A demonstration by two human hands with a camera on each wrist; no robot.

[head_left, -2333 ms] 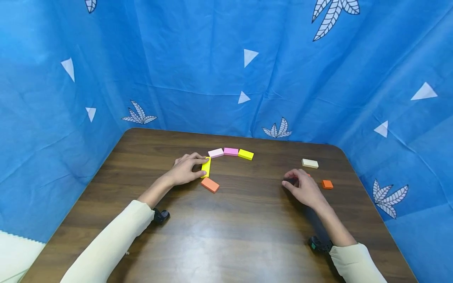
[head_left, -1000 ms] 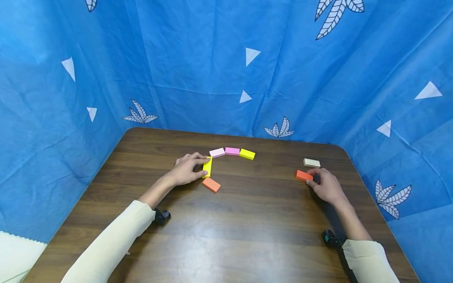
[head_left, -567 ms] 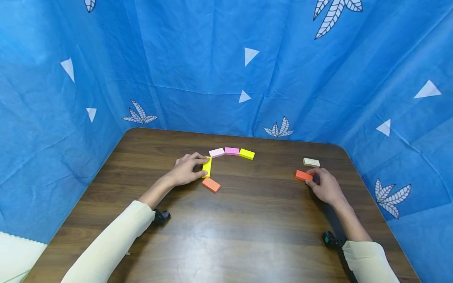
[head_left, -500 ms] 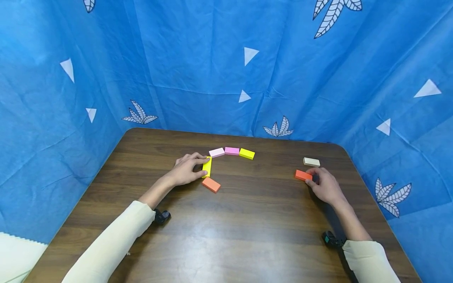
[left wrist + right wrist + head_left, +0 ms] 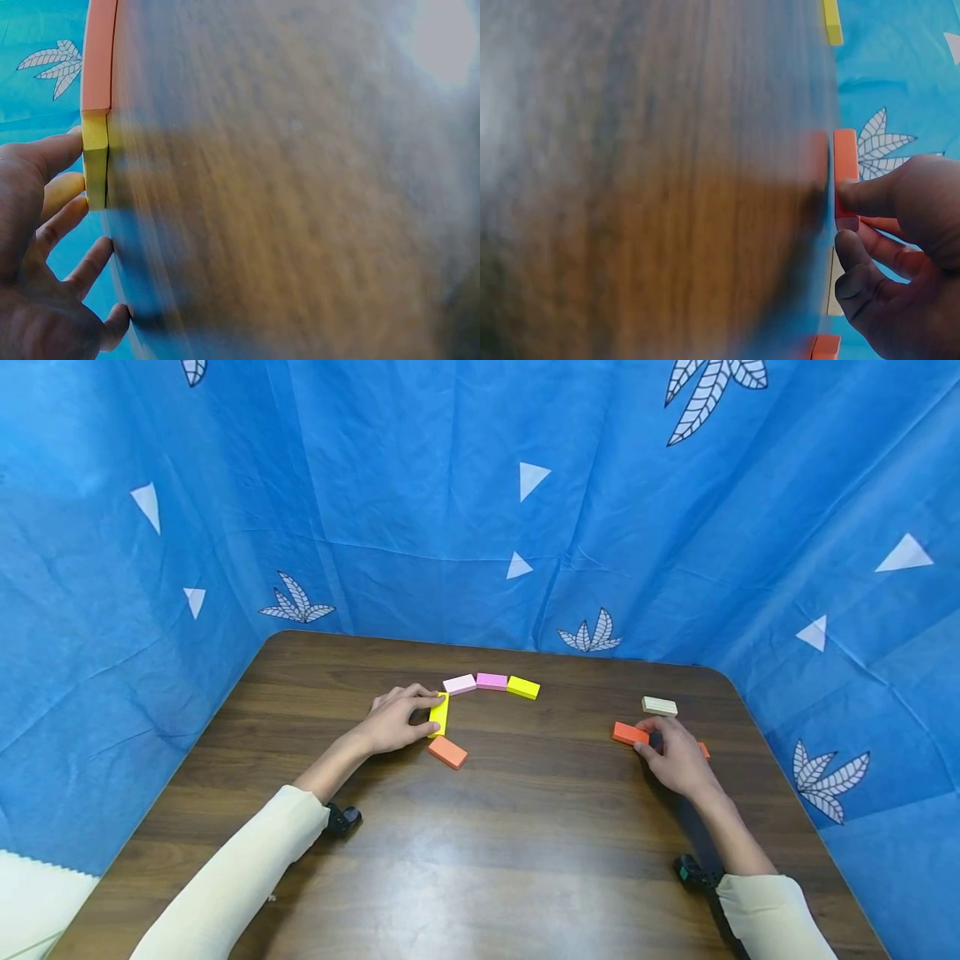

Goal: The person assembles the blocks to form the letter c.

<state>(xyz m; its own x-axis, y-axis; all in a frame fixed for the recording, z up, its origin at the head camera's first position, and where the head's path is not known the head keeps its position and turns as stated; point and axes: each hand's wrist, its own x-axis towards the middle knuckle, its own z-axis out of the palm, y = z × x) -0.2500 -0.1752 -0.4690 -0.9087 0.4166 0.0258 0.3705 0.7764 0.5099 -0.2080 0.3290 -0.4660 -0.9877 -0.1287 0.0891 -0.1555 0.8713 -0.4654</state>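
Observation:
My left hand rests on the brown table, thumb and index finger pinching the two ends of a yellow block. The left wrist view shows this yellow block at my left hand's fingertips. A salmon block lies just below it. A pale pink block, a pink block and a second yellow block continue the arc. My right hand pinches an orange block low over the table; in the right wrist view my right hand grips the orange block.
A cream block lies just beyond my right hand. A second orange block peeks out behind that hand. Blue patterned cloth walls in the table on three sides. The table's rounded right corner is close to the right hand.
My right hand went right, took hold of the orange block and has now shifted it a little left, uncovering the second orange block. My left hand has stayed on the yellow block.

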